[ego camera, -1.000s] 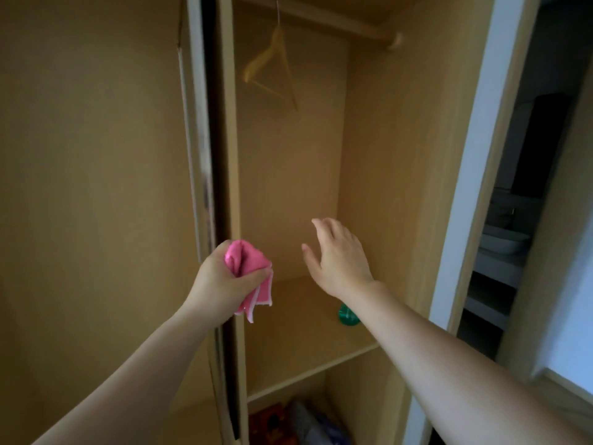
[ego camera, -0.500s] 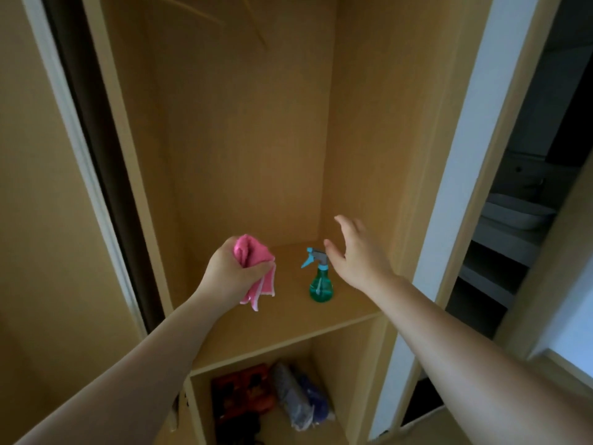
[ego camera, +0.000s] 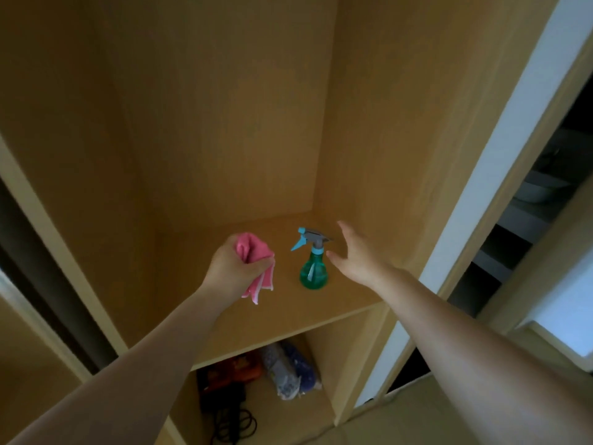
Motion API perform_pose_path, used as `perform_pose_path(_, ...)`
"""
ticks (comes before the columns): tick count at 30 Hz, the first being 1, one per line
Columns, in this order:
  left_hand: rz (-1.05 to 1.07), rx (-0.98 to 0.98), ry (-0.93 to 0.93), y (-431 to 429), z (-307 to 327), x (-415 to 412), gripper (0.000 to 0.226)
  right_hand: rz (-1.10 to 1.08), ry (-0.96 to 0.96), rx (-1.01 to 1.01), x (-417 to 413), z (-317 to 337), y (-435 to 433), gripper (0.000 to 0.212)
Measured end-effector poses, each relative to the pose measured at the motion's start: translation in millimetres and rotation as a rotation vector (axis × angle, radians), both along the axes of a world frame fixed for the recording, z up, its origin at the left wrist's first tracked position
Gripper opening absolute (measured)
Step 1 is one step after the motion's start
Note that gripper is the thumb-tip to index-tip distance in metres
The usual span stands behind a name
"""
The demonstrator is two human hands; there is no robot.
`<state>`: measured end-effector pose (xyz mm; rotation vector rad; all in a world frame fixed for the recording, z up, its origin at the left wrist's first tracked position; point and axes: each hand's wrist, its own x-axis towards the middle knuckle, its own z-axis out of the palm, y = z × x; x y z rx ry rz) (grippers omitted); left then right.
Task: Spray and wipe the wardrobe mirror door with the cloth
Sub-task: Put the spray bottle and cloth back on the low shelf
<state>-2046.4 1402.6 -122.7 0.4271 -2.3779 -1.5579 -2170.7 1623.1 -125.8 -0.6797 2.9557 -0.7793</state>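
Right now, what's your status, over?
Left hand grips pink cloth. Right hand open, beside spray bottle, not yet holding it. Bottle upright on shelf. Nothing between hand and bottle.

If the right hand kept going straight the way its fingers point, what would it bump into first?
Probably the spray bottle: the open right hand is just beside its grey-and-blue trigger head, not yet touching. Depth is unclear, so the fingers might slip past it towards the wardrobe's side wall.

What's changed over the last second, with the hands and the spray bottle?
The view tipped down, bringing the spray bottle on the shelf into sight. The right hand reached down beside its neck, fingers open, not yet gripping it. The left hand still holds the pink cloth bunched, and the bottle still stands upright.
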Motion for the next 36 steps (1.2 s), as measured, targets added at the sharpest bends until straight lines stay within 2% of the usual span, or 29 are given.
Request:
perform_pose_path(11, 0.290, 0.090, -0.092, 24, -35, -28, 0.034, 0.194, -0.148, 0.009, -113, -53, -34, 0.080)
perform_pose_path(13, 0.340, 0.090, -0.107, 28, -40, -26, 0.033, 0.185, -0.172, 0.006, -122, -60, -39, 0.068)
perform_pose_path(16, 0.399, 0.080, -0.116, 33, -46, -21, 0.031, 0.224, -0.180, -0.034, -126, -68, -45, 0.027)
perform_pose_path(19, 0.448, 0.072, -0.109, 38, -47, -14, 0.031, 0.271, -0.137, -0.029, -123, -69, -48, 0.007)
perform_pose_path(23, 0.496, 0.041, -0.089, 43, -43, 1, 0.032, 0.344, -0.094, 0.000, -111, -62, -47, 0.019)
perform_pose_path(29, 0.505, -0.009, -0.050, 44, -32, 29, 0.031, 0.454, -0.069, -0.074, -76, -37, -45, 0.022)
perform_pose_path(36, 0.563, -0.049, 0.002, 34, -15, 95, 0.033, 0.634, 0.014, -0.098, 11, 2, -59, 0.017)
